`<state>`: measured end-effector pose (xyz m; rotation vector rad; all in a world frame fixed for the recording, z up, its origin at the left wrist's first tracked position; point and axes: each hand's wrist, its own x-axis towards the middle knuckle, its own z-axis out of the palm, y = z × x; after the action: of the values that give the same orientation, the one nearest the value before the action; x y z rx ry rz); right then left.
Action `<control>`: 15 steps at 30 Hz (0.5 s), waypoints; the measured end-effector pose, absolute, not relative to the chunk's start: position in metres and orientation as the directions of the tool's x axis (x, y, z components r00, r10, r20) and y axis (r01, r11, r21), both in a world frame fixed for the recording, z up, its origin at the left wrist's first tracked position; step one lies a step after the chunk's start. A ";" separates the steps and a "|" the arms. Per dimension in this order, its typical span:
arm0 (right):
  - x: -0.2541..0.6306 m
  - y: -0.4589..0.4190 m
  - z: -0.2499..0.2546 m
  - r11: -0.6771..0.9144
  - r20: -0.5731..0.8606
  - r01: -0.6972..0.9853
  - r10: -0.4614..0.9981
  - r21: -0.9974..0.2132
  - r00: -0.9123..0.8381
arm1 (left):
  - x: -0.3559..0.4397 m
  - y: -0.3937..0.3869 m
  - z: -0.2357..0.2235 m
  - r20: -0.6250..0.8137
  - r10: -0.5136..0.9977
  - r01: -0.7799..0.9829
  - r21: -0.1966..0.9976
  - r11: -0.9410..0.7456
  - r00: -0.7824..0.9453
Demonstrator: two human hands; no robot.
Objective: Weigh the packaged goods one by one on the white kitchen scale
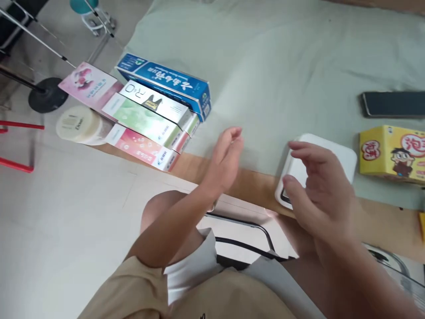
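Observation:
My left hand (227, 157) is held above the table's front edge, fingers stretched out and nothing in it. Just left of it lie several small cartons side by side: a blue toothpaste box (166, 84), a white box (154, 103), a green box (142, 122), a pink-red box (144, 148) and a pink-purple box (89, 86). My right hand (323, 190) hovers over a white device like a kitchen scale (337, 153), thumb and fingers apart. It covers part of the device. Whether it touches the device I cannot tell.
A cream-lidded tub (79, 124) stands at the table's left corner. A yellow snack box (392, 153) and a dark phone (395, 104) lie at right on the pale green cloth (265, 57). A black round stand base (48, 94) and red legs (20, 166) are at left on the floor.

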<state>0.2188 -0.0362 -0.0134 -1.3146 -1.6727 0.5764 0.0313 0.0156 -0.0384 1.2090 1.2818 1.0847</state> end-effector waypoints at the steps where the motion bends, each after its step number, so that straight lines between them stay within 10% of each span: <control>1: 0.206 -0.022 -0.008 0.347 0.356 0.548 0.930 -0.761 -0.093 | 0.029 0.019 -0.038 -0.127 0.992 0.008 0.992 0.127 0.015; 6: 0.148 0.073 0.005 0.536 0.398 0.588 0.844 -0.606 -0.359 | 0.016 0.030 -0.044 -0.220 0.974 -0.239 0.944 0.227 0.055; 15: 0.079 0.171 -0.020 0.403 0.131 0.519 0.866 -0.754 -0.483 | -0.010 0.039 -0.057 -0.437 0.885 -0.339 0.817 0.466 0.161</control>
<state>0.0791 0.1715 -0.0201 -1.1771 -2.1505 0.8923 -0.0101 0.0390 -0.0570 0.6282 1.0710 0.9611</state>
